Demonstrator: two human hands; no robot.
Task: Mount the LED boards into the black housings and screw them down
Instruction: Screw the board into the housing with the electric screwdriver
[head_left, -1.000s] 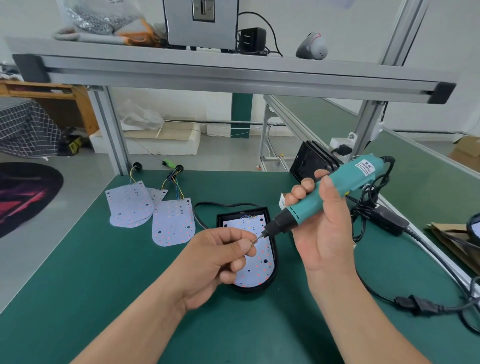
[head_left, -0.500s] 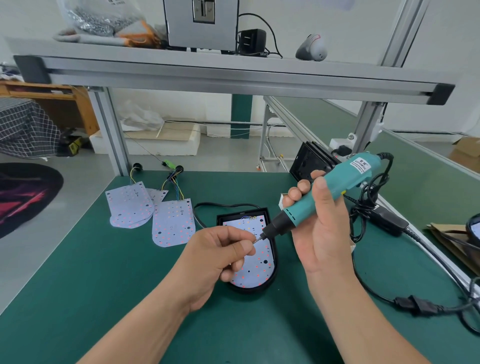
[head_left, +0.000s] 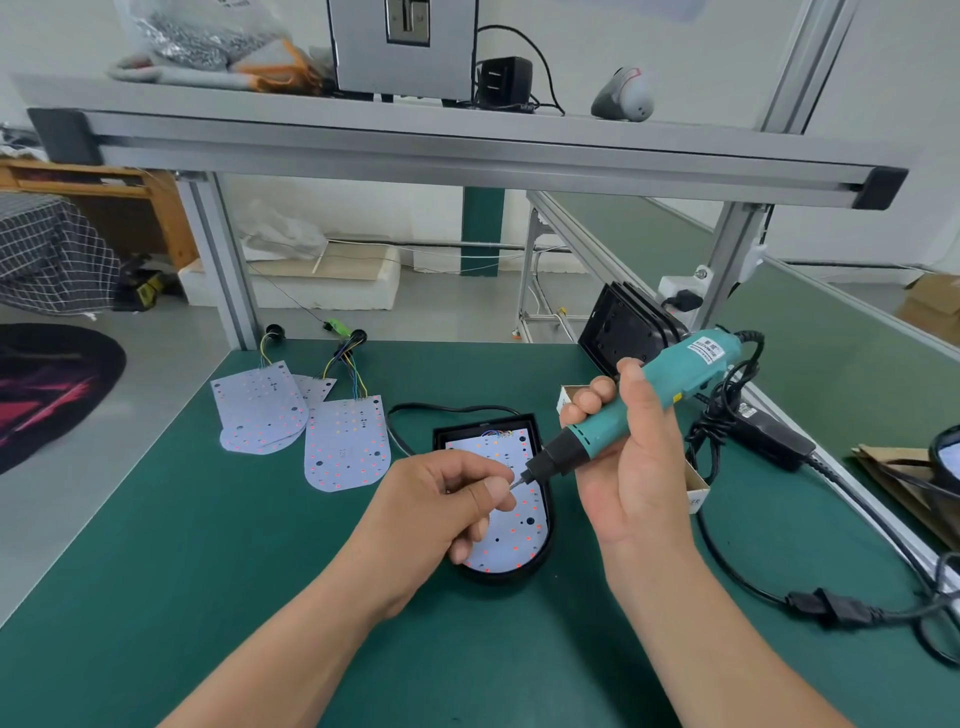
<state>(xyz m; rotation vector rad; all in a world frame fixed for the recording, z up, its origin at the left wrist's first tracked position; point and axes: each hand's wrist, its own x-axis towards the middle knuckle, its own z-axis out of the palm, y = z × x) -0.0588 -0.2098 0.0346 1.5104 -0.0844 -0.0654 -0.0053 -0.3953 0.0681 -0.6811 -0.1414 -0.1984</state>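
The green bench (head_left: 156, 571) carries one black housing (head_left: 501, 577) lying flat at centre, with an LED board (head_left: 514, 535) seated inside it. Loose LED boards (head_left: 347, 441) lie to its left, apart from it. The right grip (head_left: 639, 467) clasps the teal electric screwdriver (head_left: 649, 395), tilted above the board. The left grip (head_left: 441, 504) pinches the bit (head_left: 519, 480) at its tip; any screw there is too small to tell.
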